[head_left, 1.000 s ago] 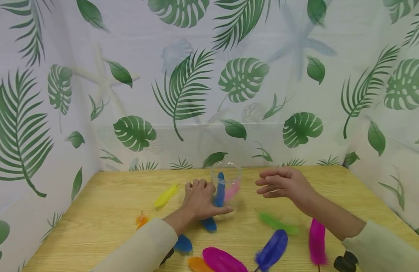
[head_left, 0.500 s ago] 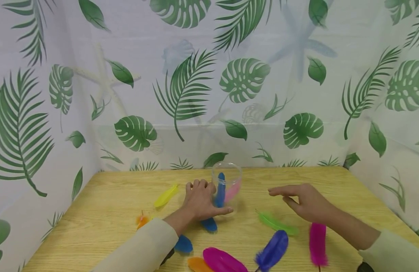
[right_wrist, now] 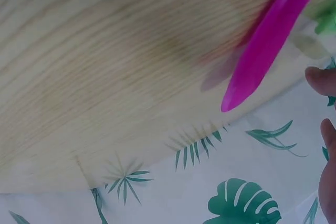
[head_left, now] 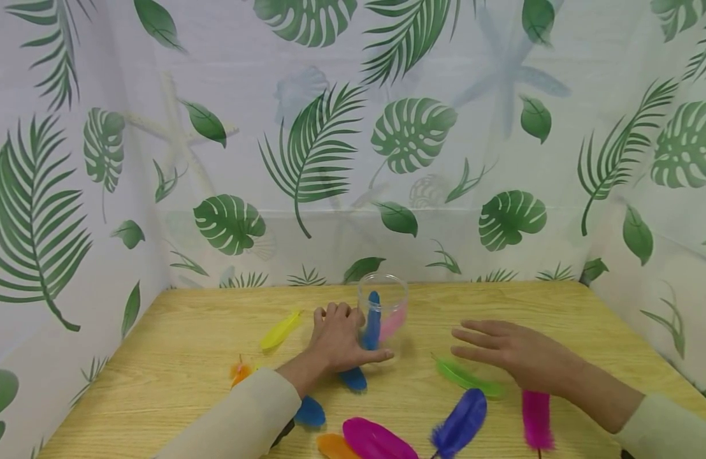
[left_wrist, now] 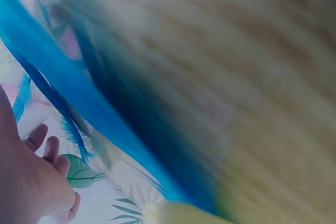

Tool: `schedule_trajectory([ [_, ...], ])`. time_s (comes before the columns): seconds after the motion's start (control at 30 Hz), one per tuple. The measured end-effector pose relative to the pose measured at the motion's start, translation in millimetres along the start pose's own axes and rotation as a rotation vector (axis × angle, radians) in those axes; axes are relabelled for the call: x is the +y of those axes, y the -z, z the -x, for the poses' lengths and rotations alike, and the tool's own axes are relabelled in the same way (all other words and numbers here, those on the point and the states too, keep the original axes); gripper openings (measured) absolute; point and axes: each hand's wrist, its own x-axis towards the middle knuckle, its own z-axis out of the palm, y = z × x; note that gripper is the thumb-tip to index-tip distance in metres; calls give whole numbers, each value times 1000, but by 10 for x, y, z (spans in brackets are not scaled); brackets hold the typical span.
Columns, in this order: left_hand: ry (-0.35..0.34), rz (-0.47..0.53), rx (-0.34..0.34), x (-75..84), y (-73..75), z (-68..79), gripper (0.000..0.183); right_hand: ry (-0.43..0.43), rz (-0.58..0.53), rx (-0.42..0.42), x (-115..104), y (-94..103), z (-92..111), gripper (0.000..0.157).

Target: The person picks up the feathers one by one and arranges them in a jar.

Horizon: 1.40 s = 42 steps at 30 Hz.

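Green feather [head_left: 464, 377] lay just nearside of right hand [head_left: 516, 354], fingers spread; its axis ran far-left to near-right; left hand [head_left: 337, 339], farther, held clear cup [head_left: 392, 306].

A wood-grained desk [head_left: 187, 331] carries an upright clear cup [head_left: 390, 306] at 12 o'clock. Clockwise come a green feather [head_left: 469, 380] at 3, a narrow magenta feather [head_left: 538, 421] farther out between 3 and 4, an indigo feather [head_left: 461, 422] at 4, a wide magenta feather [head_left: 380, 440] at 6 overlapping an orange feather [head_left: 333, 445] at 7, a blue feather [head_left: 311, 412] at 8, an orange tuft [head_left: 240, 372] at 9 and a yellow feather [head_left: 280, 331] at 10.
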Motion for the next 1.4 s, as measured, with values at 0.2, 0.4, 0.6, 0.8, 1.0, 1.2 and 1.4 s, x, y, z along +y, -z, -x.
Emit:
schedule_trajectory([
  [0.2,2,-16,15,-6,-7,0,84,93,3,-17,11,-111,41,100],
  [0.4,-3,-2,12,-2,-12,8,83,159,32,-36,-48,-194,57,101],
  [0.6,-5,-5,10,-2,0,4,83,178,81,-64,-97,-227,52,65],
  [0.8,-9,-8,14,-7,-7,-7,85,150,78,-91,-111,-221,61,51],
  [1.0,-3,-12,11,5,-1,-7,85,103,6,-90,-156,-219,88,50],
  [1.2,-3,-15,10,3,10,0,84,47,7,-109,-195,-236,114,45],
  [1.4,-6,-13,16,-5,-25,-14,84,80,104,-98,-186,-277,118,36],
])
